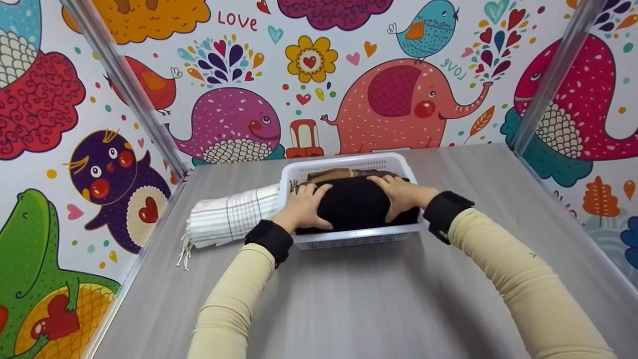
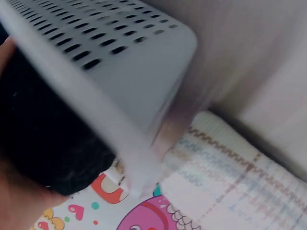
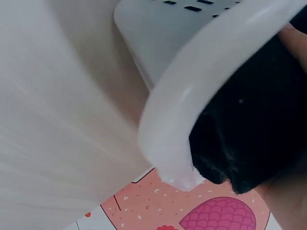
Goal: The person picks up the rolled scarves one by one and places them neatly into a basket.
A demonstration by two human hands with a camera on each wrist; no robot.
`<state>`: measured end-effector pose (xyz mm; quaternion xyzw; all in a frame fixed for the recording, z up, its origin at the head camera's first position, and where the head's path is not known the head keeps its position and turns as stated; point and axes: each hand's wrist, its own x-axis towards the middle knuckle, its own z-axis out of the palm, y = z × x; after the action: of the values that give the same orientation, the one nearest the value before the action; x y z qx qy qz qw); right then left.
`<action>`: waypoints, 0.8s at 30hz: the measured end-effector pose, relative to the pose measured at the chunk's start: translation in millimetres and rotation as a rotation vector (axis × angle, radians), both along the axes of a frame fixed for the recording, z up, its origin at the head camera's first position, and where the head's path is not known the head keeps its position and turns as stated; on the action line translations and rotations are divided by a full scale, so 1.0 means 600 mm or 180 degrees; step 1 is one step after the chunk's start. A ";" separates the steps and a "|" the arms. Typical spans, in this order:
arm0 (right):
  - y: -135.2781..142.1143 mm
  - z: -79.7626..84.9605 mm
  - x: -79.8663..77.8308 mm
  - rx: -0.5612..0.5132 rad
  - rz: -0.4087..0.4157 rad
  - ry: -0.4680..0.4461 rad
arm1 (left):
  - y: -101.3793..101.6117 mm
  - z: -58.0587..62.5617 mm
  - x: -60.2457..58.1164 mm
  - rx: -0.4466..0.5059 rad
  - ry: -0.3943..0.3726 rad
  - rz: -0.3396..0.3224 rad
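One left hand [image 1: 305, 207] and one right hand [image 1: 398, 193] gripped one black bundle [image 1: 354, 204] in one basket [image 1: 359, 234]. One brown cloth [image 1: 344, 173] lay mostly hidden.

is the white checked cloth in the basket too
No, the white checked cloth lies on the table beside the basket, while the black cloth is inside it.

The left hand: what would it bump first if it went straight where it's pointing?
The left hand holds the black cloth; straight past that, it would probably meet the brown cloth in the white basket first, though depth is hard to judge.
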<state>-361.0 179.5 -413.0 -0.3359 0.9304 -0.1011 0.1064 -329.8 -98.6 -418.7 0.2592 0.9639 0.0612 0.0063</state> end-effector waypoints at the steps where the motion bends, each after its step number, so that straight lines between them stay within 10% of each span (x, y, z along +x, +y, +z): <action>1: 0.002 0.004 0.001 -0.0002 -0.0013 -0.0042 | -0.001 0.003 0.000 0.0043 0.0012 -0.0018; 15: 0.055 0.020 0.034 -0.0428 -0.0052 0.0086 | -0.072 0.013 0.026 0.0600 0.0122 -0.0293; 24: 0.151 -0.006 0.054 -0.1228 -0.0714 -0.0038 | -0.167 -0.006 0.037 0.1071 0.0010 0.0238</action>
<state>-328.5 270.2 -416.9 -0.2437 0.9247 -0.2904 0.0338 -307.5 -198.6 -422.0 0.2206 0.9490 0.2214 -0.0409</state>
